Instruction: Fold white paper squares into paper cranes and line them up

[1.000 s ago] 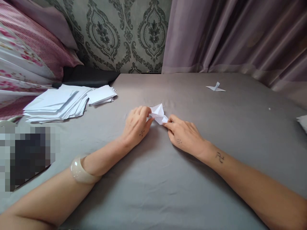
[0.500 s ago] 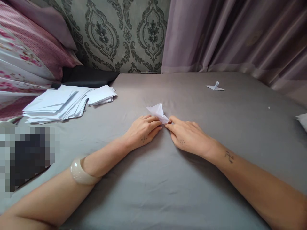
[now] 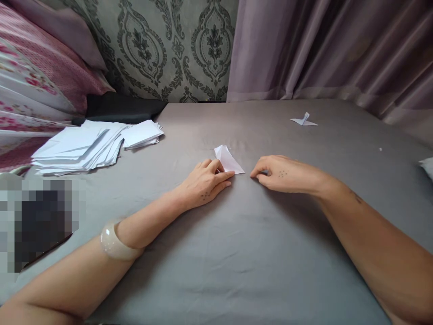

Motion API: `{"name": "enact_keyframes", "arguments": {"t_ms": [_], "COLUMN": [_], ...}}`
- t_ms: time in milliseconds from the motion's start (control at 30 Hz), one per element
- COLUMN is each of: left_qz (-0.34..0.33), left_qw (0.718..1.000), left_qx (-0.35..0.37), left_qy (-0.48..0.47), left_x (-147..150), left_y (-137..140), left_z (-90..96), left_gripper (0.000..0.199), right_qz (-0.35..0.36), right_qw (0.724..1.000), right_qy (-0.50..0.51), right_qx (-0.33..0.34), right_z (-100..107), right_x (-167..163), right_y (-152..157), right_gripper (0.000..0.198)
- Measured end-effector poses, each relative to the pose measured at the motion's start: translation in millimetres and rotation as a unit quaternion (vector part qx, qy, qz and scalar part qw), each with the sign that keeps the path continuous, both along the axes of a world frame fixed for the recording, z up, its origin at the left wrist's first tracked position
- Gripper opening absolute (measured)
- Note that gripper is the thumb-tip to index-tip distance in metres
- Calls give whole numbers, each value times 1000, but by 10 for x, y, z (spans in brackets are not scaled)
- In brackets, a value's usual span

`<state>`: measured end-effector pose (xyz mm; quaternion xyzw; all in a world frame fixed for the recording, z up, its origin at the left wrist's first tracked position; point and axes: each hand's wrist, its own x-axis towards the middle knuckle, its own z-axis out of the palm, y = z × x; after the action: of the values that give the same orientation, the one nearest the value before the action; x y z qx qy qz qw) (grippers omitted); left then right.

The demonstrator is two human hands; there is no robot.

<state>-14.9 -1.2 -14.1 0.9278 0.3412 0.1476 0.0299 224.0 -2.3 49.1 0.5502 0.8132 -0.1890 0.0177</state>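
A small folded white paper piece (image 3: 228, 160) lies flat on the grey sheet (image 3: 216, 253) in the middle. My left hand (image 3: 204, 183) rests on the sheet with its fingertips pressing on the paper's near left edge. My right hand (image 3: 284, 174) lies just right of the paper, apart from it, fingers loosely curled and holding nothing. A pale bangle (image 3: 117, 241) sits on my left forearm.
A spread stack of white paper sheets (image 3: 91, 144) lies at the back left, next to pink floral pillows (image 3: 37, 81). A finished folded paper figure (image 3: 303, 120) sits at the back right. A curtain (image 3: 331, 49) hangs behind. Some white thing (image 3: 426, 166) shows at the right edge.
The paper was pressed down flat onto the sheet. My right hand let go of its tip and drew off to the right. My left hand slid down to the near left edge.
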Motion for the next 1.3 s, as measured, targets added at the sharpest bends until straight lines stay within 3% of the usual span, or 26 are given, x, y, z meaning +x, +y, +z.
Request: {"name": "enact_keyframes", "arguments": {"t_ms": [100,333,433,500,567,667,733,833,1000,1133,1300], "left_qz": [10,-9,56,138,190,149,89,44,17,38,88], "left_qw": [1000,1000,990,963,939,948,960,974,991,993,990], "left_qx": [0,0,78,161,216,250,252,220,132,95,77], "left_qy": [9,-25,-102,-166,-189,-132,-79,-32,-30,-49,-76], "left_x": [13,5,-4,-5,-5,-11,-16,-17,-8,6,33], "left_y": [4,-19,-26,-36,-53,-77,-81,-65,-55,-81,-84], "left_z": [-17,25,39,54,74,95,93,72,61,74,51], "left_gripper": [41,34,31,40,44,20,13,17,19,26,29], "right_qz": [-44,-83,-73,-51,-13,59,89,106,97,57,-3], "right_qw": [998,977,973,968,952,907,891,905,955,978,988], "right_qy": [42,186,197,185,141,44,-7,-64,-101,-71,-14], "right_qx": [-13,71,96,160,272,415,445,407,260,190,156], "right_z": [-52,-308,-382,-411,-435,-468,-478,-452,-326,-250,-261], "right_x": [9,-245,-314,-332,-335,-333,-336,-344,-330,-322,-354], "right_y": [76,63,19,-8,-26,-32,-32,-51,-124,-148,-137], "right_gripper": [26,22,15,12,15,27,31,30,25,26,24]}}
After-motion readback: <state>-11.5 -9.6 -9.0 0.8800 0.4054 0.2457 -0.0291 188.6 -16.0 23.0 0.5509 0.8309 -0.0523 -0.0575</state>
